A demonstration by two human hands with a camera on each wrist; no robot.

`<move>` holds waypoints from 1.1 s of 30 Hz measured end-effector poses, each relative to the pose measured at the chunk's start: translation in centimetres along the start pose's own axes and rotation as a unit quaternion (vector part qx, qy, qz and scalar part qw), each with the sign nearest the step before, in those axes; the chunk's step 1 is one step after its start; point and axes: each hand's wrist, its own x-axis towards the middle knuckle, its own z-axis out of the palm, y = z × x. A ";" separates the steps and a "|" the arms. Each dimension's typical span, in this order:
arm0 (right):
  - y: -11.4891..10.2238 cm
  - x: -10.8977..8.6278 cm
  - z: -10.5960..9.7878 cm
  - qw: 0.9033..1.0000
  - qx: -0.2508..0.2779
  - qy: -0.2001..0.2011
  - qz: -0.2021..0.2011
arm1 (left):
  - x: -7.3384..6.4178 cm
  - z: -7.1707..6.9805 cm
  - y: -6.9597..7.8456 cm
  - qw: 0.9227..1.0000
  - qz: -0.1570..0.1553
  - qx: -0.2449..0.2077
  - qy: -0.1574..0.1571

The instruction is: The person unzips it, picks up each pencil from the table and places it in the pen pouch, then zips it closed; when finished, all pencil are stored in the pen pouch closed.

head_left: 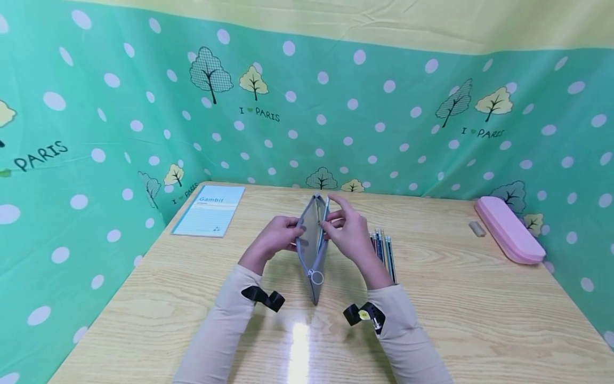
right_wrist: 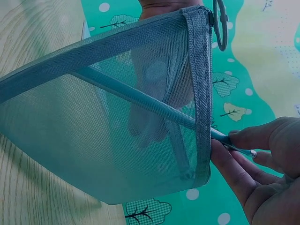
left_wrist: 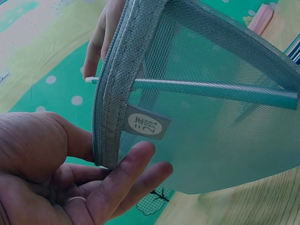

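A grey mesh zip pouch [head_left: 309, 234] stands upright between the hands, its zip undone and its mouth spread. My left hand [head_left: 275, 234] grips the pouch's rim, thumb on one side and fingers on the other; a small label [left_wrist: 145, 122] shows on the mesh there. With thumb and fingers, my right hand [head_left: 347, 229] pinches a blue pencil [right_wrist: 140, 98] near its end at the opposite rim. Most of that pencil lies slanting inside the pouch, visible through the mesh. A round zip pull [head_left: 317, 278] hangs at the pouch's near end.
Several pencils [head_left: 384, 248] lie beside the right forearm on the wooden table [head_left: 479, 309]. Farther right are a grey eraser [head_left: 477, 229] and a pink pencil case [head_left: 509, 229]. At the back left lies a light blue notebook [head_left: 208, 210]. A patterned curtain [head_left: 336, 106] borders the table.
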 end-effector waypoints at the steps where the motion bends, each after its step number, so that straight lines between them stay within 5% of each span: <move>1: 0.0 0.0 0.0 1.000 -0.001 0.000 0.001 | 0.0 0.0 0.0 1.000 0.000 0.000 0.000; 33: -0.1 -0.1 -0.1 1.000 -0.017 -0.006 0.008 | 0.2 0.1 -0.1 1.000 0.001 0.009 0.005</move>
